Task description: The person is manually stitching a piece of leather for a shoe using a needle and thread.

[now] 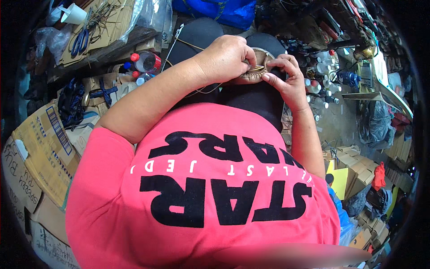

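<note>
From my feed, little free room showed: clutter pressed in on both sides of the seated person, and the only open patch was the dark lap [251, 96] where the work sat. On the far left, flattened cardboard boxes [42, 152] leaned at the frame's edge, tan with a barcode label and dark handwriting. Above them lay a cardboard sheet [107, 27] with blue scissors [80, 42] and a white cup [74, 13]. Just right of that stood a clear bottle [145, 60] with a red label and red cap.

The left hand [224, 58] was closed, fingers pinched on the near edge of a small tan leather piece [256, 71], a shoe upper by its look. A thin cord [201, 89] trailed from it across the lap. The piece rested on the knees between both hands. The right hand [286, 78] cupped it from the right, fingers curled around its rim, gripping it.

Further right, small white bottles [320, 74] crowded a bench, and lower right sat brown boxes [358, 168] beside a yellow sheet [339, 179]
</note>
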`<state>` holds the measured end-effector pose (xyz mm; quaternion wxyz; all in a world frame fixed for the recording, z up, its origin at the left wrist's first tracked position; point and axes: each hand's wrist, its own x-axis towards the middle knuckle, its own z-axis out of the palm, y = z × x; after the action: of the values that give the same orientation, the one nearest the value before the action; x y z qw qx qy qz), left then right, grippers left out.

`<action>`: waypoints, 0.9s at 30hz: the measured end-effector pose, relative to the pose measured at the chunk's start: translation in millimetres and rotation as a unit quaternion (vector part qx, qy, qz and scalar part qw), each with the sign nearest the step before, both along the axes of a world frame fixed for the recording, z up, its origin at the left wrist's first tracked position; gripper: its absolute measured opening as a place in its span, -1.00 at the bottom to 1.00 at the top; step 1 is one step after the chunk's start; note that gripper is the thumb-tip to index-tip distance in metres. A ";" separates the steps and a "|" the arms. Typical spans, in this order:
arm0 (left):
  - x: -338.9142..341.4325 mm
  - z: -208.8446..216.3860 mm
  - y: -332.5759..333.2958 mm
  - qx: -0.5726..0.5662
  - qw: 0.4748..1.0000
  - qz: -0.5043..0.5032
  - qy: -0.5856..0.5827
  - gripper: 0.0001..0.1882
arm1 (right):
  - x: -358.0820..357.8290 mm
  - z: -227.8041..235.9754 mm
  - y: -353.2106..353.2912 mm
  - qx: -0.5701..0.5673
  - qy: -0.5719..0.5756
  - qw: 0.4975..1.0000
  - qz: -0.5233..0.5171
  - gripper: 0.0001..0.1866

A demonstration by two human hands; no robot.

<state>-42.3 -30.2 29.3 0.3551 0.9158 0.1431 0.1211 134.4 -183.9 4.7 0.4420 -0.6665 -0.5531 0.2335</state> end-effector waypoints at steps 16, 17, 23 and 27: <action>4.4 -3.6 -3.6 -0.061 0.998 -0.007 0.003 -0.80 | 13.3 -1.1 0.4 -0.006 0.068 0.997 0.019 -0.78; 5.3 -3.2 -0.9 -0.058 0.998 -0.020 0.006 -0.79 | 15.4 -1.0 0.8 -0.005 0.055 0.998 0.031 -0.85; 14.6 -3.0 17.1 -0.073 0.993 -0.087 0.026 -0.77 | 23.5 -2.3 6.0 -0.039 0.080 0.994 0.067 -0.91; 20.0 -8.1 27.9 -0.098 0.986 -0.135 0.018 -0.77 | 27.9 -3.5 9.1 -0.063 0.084 0.991 0.080 -0.92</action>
<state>-22.3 -2.3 21.2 0.4536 0.8896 0.0354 0.0410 162.4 -174.8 1.3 0.4240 -0.6243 -0.5500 0.3577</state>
